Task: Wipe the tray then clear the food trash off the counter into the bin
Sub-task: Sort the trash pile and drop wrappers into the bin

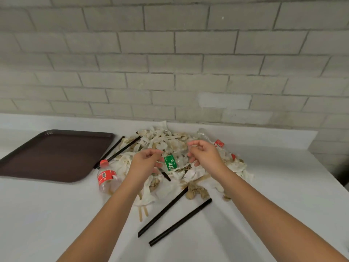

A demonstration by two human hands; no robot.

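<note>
Bare forearms reach in from 6 o'clock over a white table (56, 224). Two black straws (180, 223) lie side by side just ahead of them, slanting toward 1 o'clock, with pale wooden sticks (143, 212) just to their left. At the centre is the food trash (164, 138), a heap of crumpled, stained napkins that runs back to the table's upstand at 12 o'clock. A green-labelled bottle (171, 163) lies in the heap, a red-labelled bottle (105, 178) lies at its 9 o'clock edge, and another red label (219, 143) shows at 2 o'clock. The left hand (146, 159) and right hand (204, 154) hover over the heap on either side of the green bottle. Their fingers are curled, thumb near forefinger; whether either pinches anything cannot be made out. The dark brown tray (56, 156) sits flat at 9 o'clock, apart from the heap, with two more black straws (120, 150) between them. A wall of pale grey brick (170, 63) fills everything beyond 12 o'clock.
</note>
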